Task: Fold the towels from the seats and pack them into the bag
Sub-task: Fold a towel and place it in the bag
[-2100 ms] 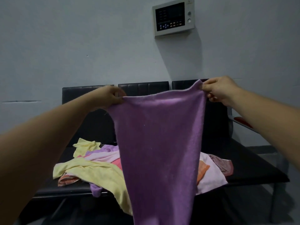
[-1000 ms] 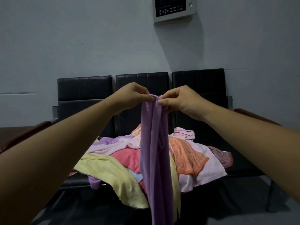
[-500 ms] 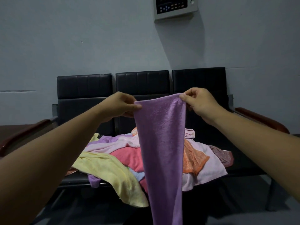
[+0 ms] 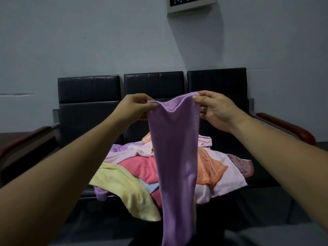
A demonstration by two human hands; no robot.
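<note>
A purple towel hangs lengthwise in the air in front of the black seats, doubled over into a narrow strip. My left hand pinches its upper left corner. My right hand pinches the upper right corner, and the top edge sags slightly between them. Behind the strip a heap of loose towels lies on the middle seat: yellow, pink, orange, lilac and pale pink. No bag is in view.
The bench has three black backrests against a grey wall. Dark red armrests stick out at both ends. A white wall panel hangs above. The yellow towel droops over the seat's front edge.
The towel went from spread wide to corners brought together, folding it in half lengthwise. Since then my hands have drawn a little apart, holding the doubled strip stretched at its top.
</note>
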